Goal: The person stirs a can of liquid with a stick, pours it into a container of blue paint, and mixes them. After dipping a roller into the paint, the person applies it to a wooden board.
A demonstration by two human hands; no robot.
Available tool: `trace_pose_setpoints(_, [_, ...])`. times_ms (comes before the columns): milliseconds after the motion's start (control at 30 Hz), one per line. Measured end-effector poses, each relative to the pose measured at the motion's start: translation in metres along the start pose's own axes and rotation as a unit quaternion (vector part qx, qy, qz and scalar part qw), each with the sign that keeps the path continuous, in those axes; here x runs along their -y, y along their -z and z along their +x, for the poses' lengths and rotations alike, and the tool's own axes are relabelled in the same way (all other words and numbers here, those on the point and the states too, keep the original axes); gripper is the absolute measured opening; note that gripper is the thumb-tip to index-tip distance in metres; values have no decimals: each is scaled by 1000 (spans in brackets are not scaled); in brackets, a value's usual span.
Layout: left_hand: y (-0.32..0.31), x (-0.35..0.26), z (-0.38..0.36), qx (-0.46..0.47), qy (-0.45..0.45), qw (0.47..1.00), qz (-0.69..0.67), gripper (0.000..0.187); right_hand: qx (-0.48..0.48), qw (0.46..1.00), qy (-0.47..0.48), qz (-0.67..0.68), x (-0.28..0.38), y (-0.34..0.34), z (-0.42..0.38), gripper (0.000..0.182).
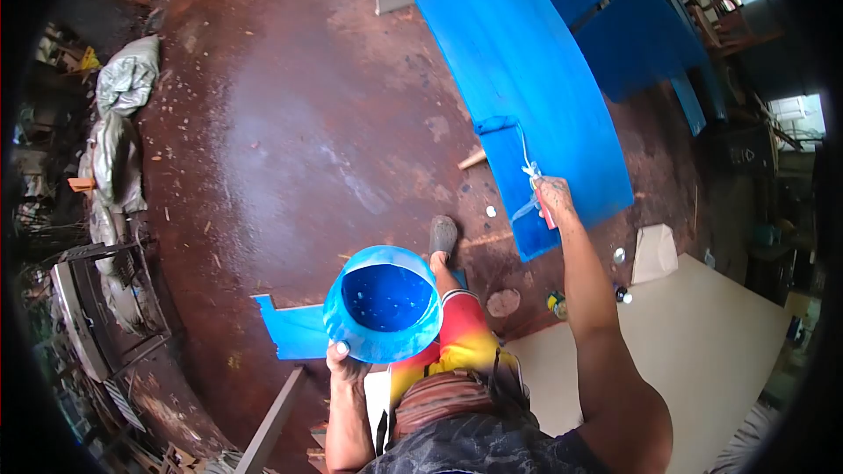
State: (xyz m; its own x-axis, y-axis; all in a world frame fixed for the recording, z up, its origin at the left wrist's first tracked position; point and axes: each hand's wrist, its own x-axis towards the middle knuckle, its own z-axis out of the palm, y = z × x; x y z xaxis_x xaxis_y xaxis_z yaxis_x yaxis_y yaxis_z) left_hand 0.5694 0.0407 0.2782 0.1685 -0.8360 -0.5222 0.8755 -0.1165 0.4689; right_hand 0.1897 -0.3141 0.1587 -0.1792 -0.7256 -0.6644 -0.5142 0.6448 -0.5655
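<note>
My left hand (346, 363) grips the side of a round bucket (380, 345), thumb outside and the other fingers mostly hidden. Blue paint (386, 297) with pale flecks lies inside it, and the inner wall is smeared lighter blue. Farther forward, my right hand (553, 197) is closed around the red handle of a paint roller (529, 167). Its thin wire frame runs up to a blue-covered roller head resting on a long blue board (544, 79). A darker wet patch shows on the board near its close end.
A small blue offcut (294, 330) lies left of the bucket. More blue panels (645, 39) stand at the upper right. A pale sheet (702, 333) lies at the lower right. Silvery sacks (127, 79) and a metal frame (110, 285) line the left side of the reddish floor (263, 123).
</note>
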Motion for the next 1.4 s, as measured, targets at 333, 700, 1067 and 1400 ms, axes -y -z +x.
trace_pose_setpoints(333, [-124,-113,82,-25,-96,995,1,97,45,997,-64,-25,137,-15,75,27])
trace_pose_setpoints(700, [-199,-210,199,-2,-152,988,-8,98,75,985,-66,-142,218,-54,184,37])
trace_pose_setpoints(1067, [-208,-343,349,13,-159,987,-8,97,31,996,-30,-80,354,-91,235,28])
trace_pose_setpoints(1400, [-219,-472,475,7,-144,988,56,102,-32,963,35,-266,459,-127,298,35])
